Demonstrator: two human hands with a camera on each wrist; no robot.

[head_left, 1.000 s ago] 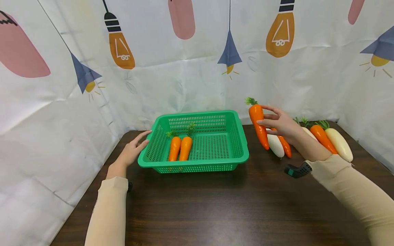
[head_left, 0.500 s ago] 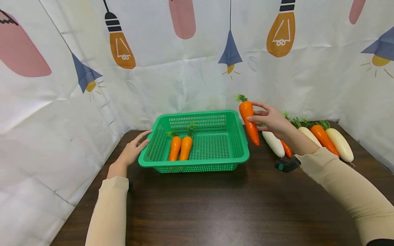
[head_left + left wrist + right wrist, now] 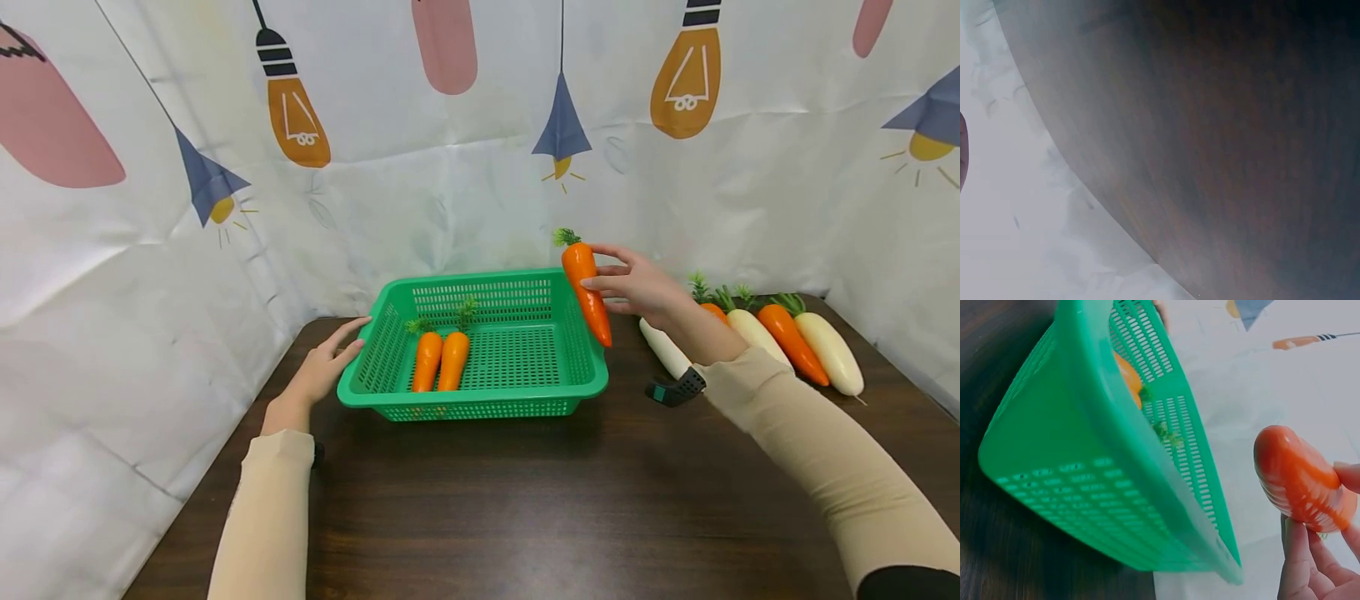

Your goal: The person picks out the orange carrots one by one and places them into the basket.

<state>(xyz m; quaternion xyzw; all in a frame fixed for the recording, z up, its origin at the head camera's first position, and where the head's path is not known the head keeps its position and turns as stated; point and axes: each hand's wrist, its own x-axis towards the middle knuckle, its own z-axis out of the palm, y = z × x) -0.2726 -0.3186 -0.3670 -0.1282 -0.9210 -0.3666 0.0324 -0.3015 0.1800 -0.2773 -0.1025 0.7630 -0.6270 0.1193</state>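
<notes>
My right hand (image 3: 633, 287) pinches an orange carrot (image 3: 587, 292) between thumb and fingers, its leafy top up and its tip pointing down. The carrot hangs over the right rim of a green plastic basket (image 3: 480, 398). In the right wrist view the held carrot (image 3: 1300, 478) shows end-on, beside the basket wall (image 3: 1041, 450). Two carrots (image 3: 453, 360) lie side by side in the basket's left part. My left hand (image 3: 318, 371) rests at the basket's left rim with fingers extended. The left wrist view shows mostly table, with a sliver of skin at its left edge.
On the right of the dark wooden table (image 3: 480, 508) lie white radishes (image 3: 828, 350) and carrots (image 3: 792, 343) in a row. Another white radish (image 3: 666, 348) lies partly hidden under my right forearm. A patterned white curtain (image 3: 465, 208) stands behind the table.
My right hand has carried the carrot leftward, from above the radishes to the basket's right rim. The left hand and the basket stay where they were.
</notes>
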